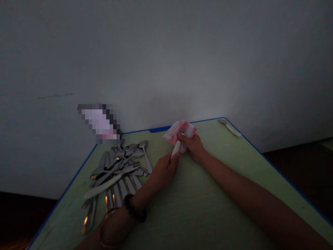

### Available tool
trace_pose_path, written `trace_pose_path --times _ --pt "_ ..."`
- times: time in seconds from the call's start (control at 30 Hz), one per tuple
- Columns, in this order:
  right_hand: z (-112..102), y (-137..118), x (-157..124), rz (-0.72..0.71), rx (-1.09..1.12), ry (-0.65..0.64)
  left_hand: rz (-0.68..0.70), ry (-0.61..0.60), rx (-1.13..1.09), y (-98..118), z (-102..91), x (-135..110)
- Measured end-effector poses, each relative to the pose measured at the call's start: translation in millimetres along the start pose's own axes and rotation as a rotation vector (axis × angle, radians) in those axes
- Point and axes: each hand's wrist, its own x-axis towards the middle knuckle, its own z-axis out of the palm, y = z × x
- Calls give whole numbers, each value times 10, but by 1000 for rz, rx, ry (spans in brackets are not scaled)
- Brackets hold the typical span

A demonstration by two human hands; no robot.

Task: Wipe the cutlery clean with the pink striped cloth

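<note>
My left hand (164,170) pinches the white handle of a fork (177,146) whose metal end lies inside a pink cloth (179,131). My right hand (193,145) is closed on that pink cloth, pressing it around the fork's tines. Both hands meet above the far middle of a light green table (197,208).
A pile of metal spoons, forks and knives (118,170) lies on the table to the left, one with a white handle. A single white-handled utensil (230,127) rests at the far right corner. The table has a blue edge and stands against a pale wall. A blurred patch (100,122) sits behind the pile.
</note>
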Motion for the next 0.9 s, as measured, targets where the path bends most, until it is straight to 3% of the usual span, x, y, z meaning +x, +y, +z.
trace_pose_path --times 0.13,0.27,0.47,0.6,0.7,0.77,0.9 --pt "-21 -62 -41 -127 -147 11 -21 -21 -66 -25 8 1" --pt "-41 -49 -39 -200 -167 -66 -42 -43 -157 -31 34 -10" --pt "23 44 49 -76 156 -80 -60 -48 -330 5 53 -51" --pt "50 -16 87 54 496 -23 -53 -21 -392 33 38 -63" --pt "43 -63 93 63 664 4 -47 -7 -410 35 41 -62" --pt "46 -77 82 48 679 -66 -36 -5 -373 20 48 -54" --pt "83 -121 20 -45 582 -346 -5 -15 -224 -25 49 -38"
